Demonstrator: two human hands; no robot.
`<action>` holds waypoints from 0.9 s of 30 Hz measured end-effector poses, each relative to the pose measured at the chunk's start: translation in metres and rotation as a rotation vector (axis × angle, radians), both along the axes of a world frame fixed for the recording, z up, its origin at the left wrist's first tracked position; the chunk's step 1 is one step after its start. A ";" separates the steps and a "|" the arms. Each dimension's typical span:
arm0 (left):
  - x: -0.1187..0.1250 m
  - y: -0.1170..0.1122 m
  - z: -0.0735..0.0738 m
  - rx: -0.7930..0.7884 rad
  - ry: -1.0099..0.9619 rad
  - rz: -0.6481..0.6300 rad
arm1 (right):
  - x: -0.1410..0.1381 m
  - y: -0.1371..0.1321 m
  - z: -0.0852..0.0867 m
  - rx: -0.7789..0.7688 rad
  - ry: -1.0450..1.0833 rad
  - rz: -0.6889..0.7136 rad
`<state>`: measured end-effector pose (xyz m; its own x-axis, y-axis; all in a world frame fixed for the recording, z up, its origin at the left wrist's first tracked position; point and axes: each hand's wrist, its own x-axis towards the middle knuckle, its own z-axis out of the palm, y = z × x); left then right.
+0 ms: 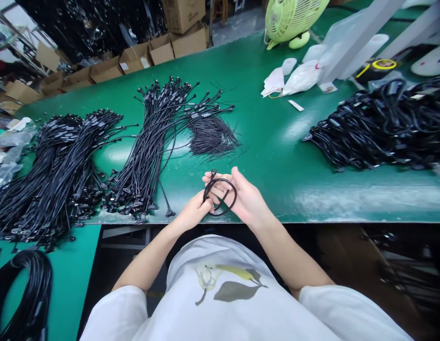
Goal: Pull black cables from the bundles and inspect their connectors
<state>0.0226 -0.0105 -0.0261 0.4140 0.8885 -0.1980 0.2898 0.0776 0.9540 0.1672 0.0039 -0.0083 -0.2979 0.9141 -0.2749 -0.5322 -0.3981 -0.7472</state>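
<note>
Pinching looped cable (236, 194), left hand (197, 207) rests it against half-open right hand (247, 196) — boxes (190, 45) beyond, contents unclear.

The single head-worn view looks forward and steeply down over the shirt (220, 308), with the hands (248, 199) fairly near, mid-frame. Its wide sweep spans the table (262, 142) to cardboard boxes (134, 59) beyond.

Within the grip, the looped black cable (236, 194) is partly hidden; beyond, the yellow-green plastic fan (292, 20) is cropped.
</note>
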 end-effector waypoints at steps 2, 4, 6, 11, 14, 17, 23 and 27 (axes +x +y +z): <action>0.003 -0.002 -0.006 -0.038 -0.108 0.038 | -0.004 -0.001 -0.001 0.030 -0.015 -0.045; 0.008 -0.007 -0.010 -0.111 -0.244 0.059 | -0.008 -0.003 -0.003 0.103 -0.046 -0.159; 0.014 -0.013 -0.011 -0.228 -0.366 0.056 | -0.010 -0.004 -0.005 0.165 -0.077 -0.228; 0.016 -0.018 0.005 -0.313 -0.411 -0.083 | 0.000 -0.005 -0.007 0.235 -0.190 -0.084; 0.013 -0.012 0.008 -0.220 -0.292 -0.184 | 0.003 -0.008 -0.009 0.229 -0.172 0.005; 0.013 -0.007 -0.001 -0.214 -0.207 -0.277 | 0.001 -0.008 -0.007 0.234 -0.074 -0.004; 0.017 -0.018 -0.005 -0.366 -0.425 -0.199 | -0.004 0.001 0.005 0.220 0.032 -0.096; 0.017 -0.025 0.009 -0.640 -0.652 -0.068 | 0.001 0.007 0.005 0.315 -0.082 -0.077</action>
<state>0.0392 -0.0355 -0.0176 0.6642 0.6589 -0.3531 -0.2674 0.6505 0.7109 0.1680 0.0106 -0.0036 -0.2131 0.9770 0.0045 -0.4845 -0.1017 -0.8689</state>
